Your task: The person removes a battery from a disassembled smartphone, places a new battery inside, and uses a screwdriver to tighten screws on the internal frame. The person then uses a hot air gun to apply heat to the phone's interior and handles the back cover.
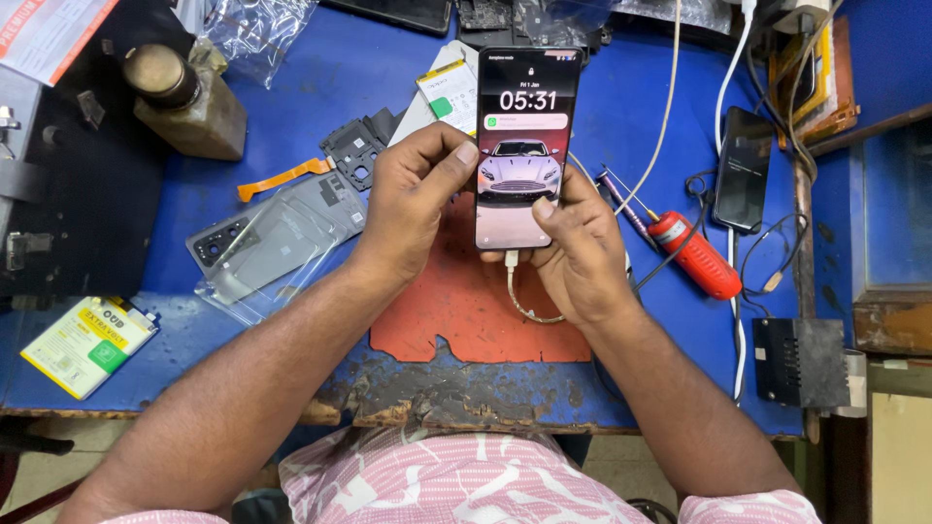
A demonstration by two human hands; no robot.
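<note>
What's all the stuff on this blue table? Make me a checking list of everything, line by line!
Surface: blue table, worn front edge, orange mat in the middle.
Job's things: lit phone, held upright over the mat.
Clutter: clear-bagged back cover, black frame part, red-handled tool, brown bottle, yellow pack.
Grippers: left hand and right hand both grip the phone.
Cables: white cable plugged into the phone's bottom; second dark phone also wired.
Surroundings: black box at right edge.
</note>
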